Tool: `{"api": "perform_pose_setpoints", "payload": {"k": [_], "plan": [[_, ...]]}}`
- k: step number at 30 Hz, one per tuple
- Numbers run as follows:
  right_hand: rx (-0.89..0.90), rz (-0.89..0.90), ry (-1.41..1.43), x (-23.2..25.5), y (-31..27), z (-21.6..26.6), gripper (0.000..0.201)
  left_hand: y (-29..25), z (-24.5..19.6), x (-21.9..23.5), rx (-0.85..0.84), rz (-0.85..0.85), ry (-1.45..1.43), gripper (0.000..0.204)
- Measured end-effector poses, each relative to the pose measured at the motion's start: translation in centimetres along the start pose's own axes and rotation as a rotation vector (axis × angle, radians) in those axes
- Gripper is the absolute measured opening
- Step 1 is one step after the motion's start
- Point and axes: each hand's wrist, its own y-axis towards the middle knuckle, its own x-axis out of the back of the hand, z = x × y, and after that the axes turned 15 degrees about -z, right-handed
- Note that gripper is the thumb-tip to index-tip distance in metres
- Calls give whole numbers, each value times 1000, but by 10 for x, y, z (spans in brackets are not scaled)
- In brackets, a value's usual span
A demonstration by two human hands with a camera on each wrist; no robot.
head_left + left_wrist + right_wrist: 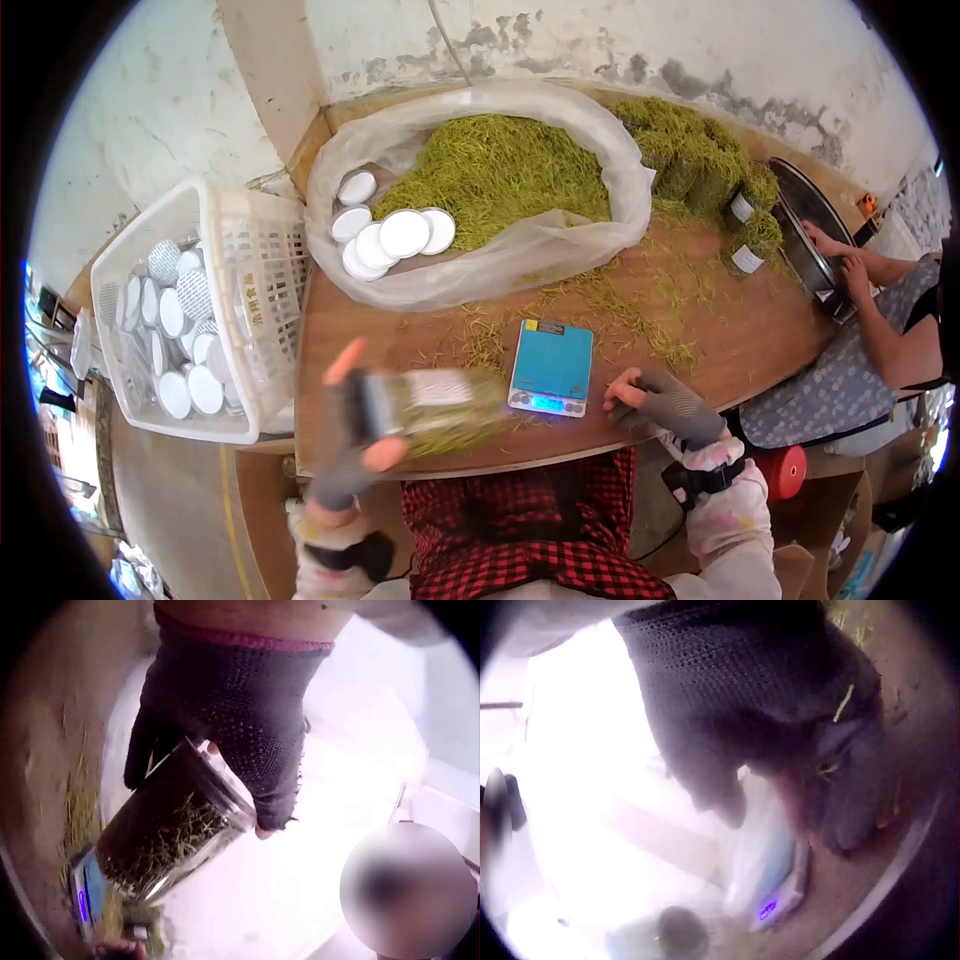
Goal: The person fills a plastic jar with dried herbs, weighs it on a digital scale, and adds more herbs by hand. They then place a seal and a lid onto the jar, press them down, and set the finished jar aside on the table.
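Note:
My gloved left hand [345,455] grips a clear jar [440,412] by its rim end, over the table's front left part. The jar lies tilted on its side in the air and holds thin green strands; a white label shows on it. In the left wrist view, fingers and thumb straddle the rim of the jar [169,832]. To the right of a blue-topped digital scale [552,362] with a lit display, my gloved right hand [672,405] hovers with loosely bent fingers, holding nothing. No jar stands on the scale.
A large plastic bag [480,285] holds a green heap [510,165] and several white lids [405,234]. At left stands a white basket [258,300] of lids. Filled jars [745,207] are at back right, beside a metal tray [800,255] and another person's hands [840,250]. Strands litter the table.

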Motion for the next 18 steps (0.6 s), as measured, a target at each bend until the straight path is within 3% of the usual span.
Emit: {"api": "perform_pose_setpoints", "payload": {"k": [3,5,6,7,8,10,12,13,14,15,16,17,18], "plan": [[225,-113,-36,20,44,-37,32,-40,-29,46,22,-184,103,128],[491,-381,-357,20,68,-26,32,-69,-41,84,-27,-255,250,127],[561,-409,-433,20,75,-19,34,-79,-48,104,-37,-235,307,127],[632,-435,-517,18,79,-11,35,-92,-60,105,-84,-209,324,99],[620,-455,-511,14,80,-4,35,-106,-88,87,31,-198,467,100],[480,-181,-288,3,82,16,41,-118,-90,144,67,-75,932,84],[551,-64,-445,1,105,11,42,-127,-79,210,-79,149,1500,68],[528,-117,-561,-4,103,21,47,-128,-66,228,-171,181,1674,61],[501,-169,-672,-6,100,28,53,-119,-58,212,-206,205,1657,61],[494,-206,-673,-2,106,21,53,-118,-50,185,-154,-13,1649,64],[692,-382,-677,4,119,8,63,-117,-43,162,-91,-233,1624,67],[894,-551,-682,12,127,2,72,-108,-30,147,-56,-325,1163,63],[896,-568,-692,20,115,17,72,-99,-18,138,-74,-332,1040,59]]}}
